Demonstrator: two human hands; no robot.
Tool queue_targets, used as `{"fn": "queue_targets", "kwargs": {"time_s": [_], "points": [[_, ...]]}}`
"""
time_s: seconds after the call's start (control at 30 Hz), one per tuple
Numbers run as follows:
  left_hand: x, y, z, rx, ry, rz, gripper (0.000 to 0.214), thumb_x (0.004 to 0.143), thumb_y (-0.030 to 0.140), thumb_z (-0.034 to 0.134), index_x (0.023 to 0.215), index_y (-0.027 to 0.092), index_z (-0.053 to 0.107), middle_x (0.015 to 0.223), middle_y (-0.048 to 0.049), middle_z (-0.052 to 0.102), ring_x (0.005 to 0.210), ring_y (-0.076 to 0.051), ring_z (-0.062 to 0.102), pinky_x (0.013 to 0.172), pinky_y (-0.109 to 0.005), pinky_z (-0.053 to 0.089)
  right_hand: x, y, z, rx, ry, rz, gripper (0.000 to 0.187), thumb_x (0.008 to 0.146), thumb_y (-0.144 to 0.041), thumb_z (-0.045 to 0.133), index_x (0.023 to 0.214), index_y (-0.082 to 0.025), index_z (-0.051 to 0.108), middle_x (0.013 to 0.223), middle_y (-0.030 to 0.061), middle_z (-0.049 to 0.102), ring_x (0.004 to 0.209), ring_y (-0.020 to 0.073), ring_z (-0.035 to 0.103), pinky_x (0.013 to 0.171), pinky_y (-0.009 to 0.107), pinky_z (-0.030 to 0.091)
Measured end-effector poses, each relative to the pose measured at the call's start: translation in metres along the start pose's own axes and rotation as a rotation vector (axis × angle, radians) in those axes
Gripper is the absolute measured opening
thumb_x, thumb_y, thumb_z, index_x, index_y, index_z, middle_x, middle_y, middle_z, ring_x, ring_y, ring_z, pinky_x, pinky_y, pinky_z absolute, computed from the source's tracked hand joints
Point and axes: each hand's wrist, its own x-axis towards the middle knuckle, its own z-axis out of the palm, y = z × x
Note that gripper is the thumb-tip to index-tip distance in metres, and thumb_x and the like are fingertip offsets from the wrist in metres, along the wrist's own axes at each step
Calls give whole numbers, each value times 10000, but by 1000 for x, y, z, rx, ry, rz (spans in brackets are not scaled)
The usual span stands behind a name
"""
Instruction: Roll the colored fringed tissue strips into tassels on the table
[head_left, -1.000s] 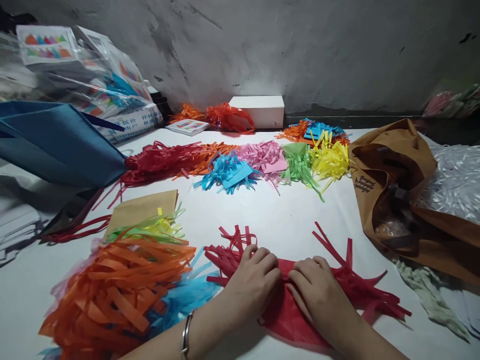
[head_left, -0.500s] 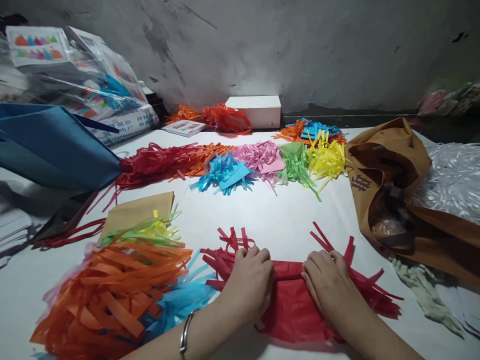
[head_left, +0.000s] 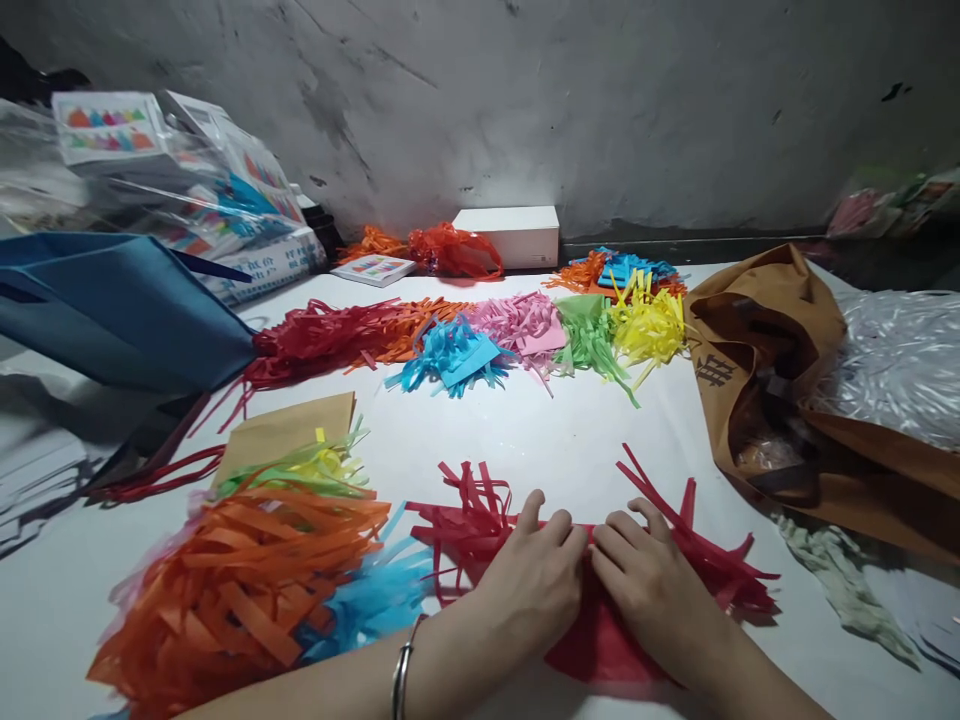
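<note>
Red tissue paper point(head_left: 600, 640) with fringed strips at both ends lies on the white table, low in the head view. Both hands press on its middle, close together. My left hand point(head_left: 536, 570) has bent fingers on the paper's folded upper edge, its thumb side lifted. Beside it, my right hand point(head_left: 645, 570) curls its fingers over the same edge. Most fingertips are hidden behind the knuckles. Red strips spread out past the left hand and past the right. A silver bangle point(head_left: 403, 665) circles the left wrist.
Left of the hands lies a pile of orange fringe point(head_left: 247, 590) over blue fringe point(head_left: 375, 600). A brown sheet point(head_left: 289, 435) lies behind it. Several coloured fringe bundles, one of them yellow point(head_left: 649, 325), form a row farther back. A brown bag point(head_left: 772, 330) stands right, a blue bag point(head_left: 127, 310) left.
My hands have come closer together along the folded edge, the left one moving right. Less of the red paper shows between them. The whole view has shifted slightly.
</note>
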Motion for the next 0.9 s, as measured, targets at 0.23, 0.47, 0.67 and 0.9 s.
{"fn": "queue_targets", "kwargs": {"time_s": [0.23, 0.47, 0.67, 0.9], "points": [[9, -18, -12, 44, -16, 8, 191, 902, 203, 675, 714, 170, 663, 812, -53, 653, 788, -226, 555, 762, -405, 395, 7, -4, 7, -39, 43, -5, 294, 899, 23, 412, 794, -188, 586, 758, 15, 577, 738, 196, 492, 951, 425, 351], [-28, -10, 8, -72, 102, 232, 89, 986, 224, 602, 1007, 211, 687, 1083, -76, 702, 1020, -240, 605, 918, -368, 477, 13, 13, -5, -12, 163, 126, 310, 991, -41, 377, 849, -191, 609, 778, 5, 612, 768, 181, 548, 987, 439, 330], [-43, -16, 29, -104, 126, 35, 527, 879, 410, 714, 1362, 240, 589, 1451, -150, 590, 1290, -387, 558, 1061, -567, 475, -2, 60, -56, -202, 353, 284, 174, 1030, -160, 489, 995, -181, 659, 914, 42, 723, 873, 200, 643, 988, 444, 341], [-45, -32, 36, 20, 12, -77, 809, 786, 453, 778, 1493, 183, 493, 1490, -226, 527, 1316, -488, 538, 1016, -640, 503, -124, 164, -147, -712, 562, 418, 353, 1000, -432, 552, 847, -156, 711, 788, 126, 743, 687, 209, 672, 675, 399, 413]]}}
